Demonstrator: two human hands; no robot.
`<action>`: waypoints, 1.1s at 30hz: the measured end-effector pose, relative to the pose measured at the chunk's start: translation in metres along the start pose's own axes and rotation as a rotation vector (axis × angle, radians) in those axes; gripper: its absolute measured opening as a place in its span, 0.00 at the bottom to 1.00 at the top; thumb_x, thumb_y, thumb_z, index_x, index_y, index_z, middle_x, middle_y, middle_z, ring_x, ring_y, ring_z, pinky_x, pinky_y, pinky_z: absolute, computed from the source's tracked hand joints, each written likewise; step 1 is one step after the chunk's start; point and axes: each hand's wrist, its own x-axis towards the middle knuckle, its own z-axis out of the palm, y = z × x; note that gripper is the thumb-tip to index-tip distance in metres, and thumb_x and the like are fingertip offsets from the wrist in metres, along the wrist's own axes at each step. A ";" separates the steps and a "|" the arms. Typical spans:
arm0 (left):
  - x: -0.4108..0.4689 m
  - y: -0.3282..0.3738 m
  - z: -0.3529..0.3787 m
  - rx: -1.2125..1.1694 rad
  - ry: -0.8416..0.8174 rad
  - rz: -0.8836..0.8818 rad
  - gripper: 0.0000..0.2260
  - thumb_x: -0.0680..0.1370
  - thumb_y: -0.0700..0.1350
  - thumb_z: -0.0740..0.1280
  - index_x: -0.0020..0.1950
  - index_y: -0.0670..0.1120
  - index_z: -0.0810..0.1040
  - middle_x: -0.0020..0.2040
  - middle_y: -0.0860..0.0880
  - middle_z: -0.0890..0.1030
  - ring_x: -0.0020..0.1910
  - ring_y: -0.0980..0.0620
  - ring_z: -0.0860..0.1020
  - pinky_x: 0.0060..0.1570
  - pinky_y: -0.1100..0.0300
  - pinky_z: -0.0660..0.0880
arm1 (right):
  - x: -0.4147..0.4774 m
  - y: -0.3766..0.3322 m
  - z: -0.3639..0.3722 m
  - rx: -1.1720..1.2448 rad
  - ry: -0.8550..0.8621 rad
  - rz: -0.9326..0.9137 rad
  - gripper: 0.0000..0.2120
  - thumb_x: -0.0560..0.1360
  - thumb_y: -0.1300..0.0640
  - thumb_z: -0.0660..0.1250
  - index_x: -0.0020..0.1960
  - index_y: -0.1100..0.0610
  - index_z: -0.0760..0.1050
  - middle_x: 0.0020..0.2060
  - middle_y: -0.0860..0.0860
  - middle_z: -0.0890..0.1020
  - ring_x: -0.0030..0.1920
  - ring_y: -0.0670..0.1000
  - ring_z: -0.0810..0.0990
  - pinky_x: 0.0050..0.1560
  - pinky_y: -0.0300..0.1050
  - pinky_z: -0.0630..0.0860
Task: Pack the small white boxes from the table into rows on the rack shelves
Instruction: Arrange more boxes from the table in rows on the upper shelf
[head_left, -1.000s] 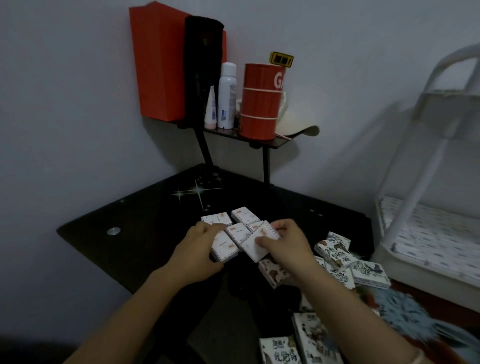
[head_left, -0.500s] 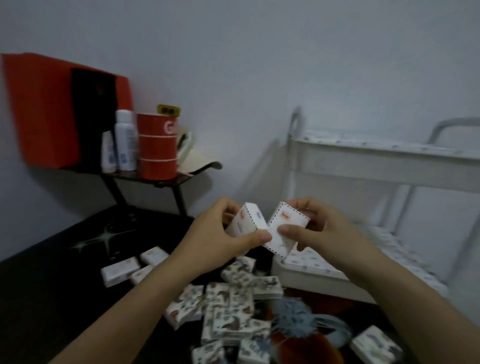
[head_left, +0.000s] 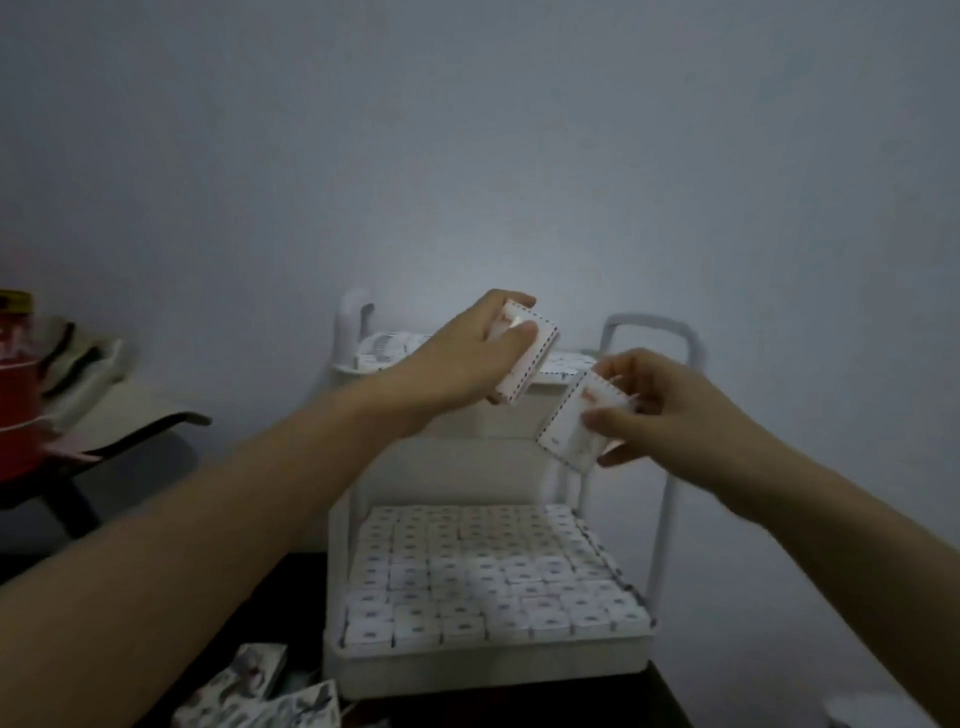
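Note:
My left hand (head_left: 467, 358) grips a small white box (head_left: 535, 358) with a dashed red-blue border, held up in front of the white rack's upper shelf (head_left: 550, 384). My right hand (head_left: 660, 410) pinches a second small white box (head_left: 574, 431), tilted, just right of and below the first. The two boxes are apart. Below them, the rack's lower shelf (head_left: 488, 665) is filled with tight rows of small white boxes (head_left: 488, 577). A few white boxes lie on the upper shelf behind my left hand.
Several patterned boxes (head_left: 260, 691) lie on the dark table at the bottom left. A red container (head_left: 15, 415) and a curved dark stand (head_left: 130, 431) sit at the far left. The rack's white handles (head_left: 649, 325) rise against the grey wall.
The view swung right from the table to the rack. Both hands lifted a box each from the table and carried them up to the upper shelf, spreading apart.

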 end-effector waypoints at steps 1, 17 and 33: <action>0.018 0.002 0.000 -0.039 -0.030 -0.023 0.13 0.83 0.50 0.57 0.68 0.55 0.69 0.54 0.51 0.76 0.42 0.55 0.78 0.36 0.65 0.78 | 0.013 -0.005 -0.013 -0.018 0.032 -0.021 0.10 0.74 0.64 0.70 0.53 0.56 0.75 0.50 0.56 0.80 0.44 0.51 0.84 0.39 0.45 0.83; 0.217 -0.051 0.006 0.535 0.206 -0.078 0.10 0.74 0.47 0.70 0.53 0.48 0.75 0.54 0.47 0.80 0.50 0.47 0.77 0.42 0.58 0.74 | 0.233 0.045 -0.023 -0.894 0.099 -0.170 0.14 0.75 0.55 0.69 0.59 0.49 0.71 0.57 0.50 0.79 0.51 0.51 0.74 0.48 0.46 0.74; 0.257 -0.070 0.055 0.817 -0.096 0.017 0.16 0.74 0.49 0.72 0.56 0.42 0.79 0.50 0.47 0.82 0.46 0.48 0.81 0.41 0.59 0.75 | 0.251 0.096 -0.019 -0.503 -0.215 0.275 0.13 0.79 0.62 0.59 0.55 0.48 0.78 0.48 0.53 0.79 0.43 0.51 0.74 0.43 0.42 0.74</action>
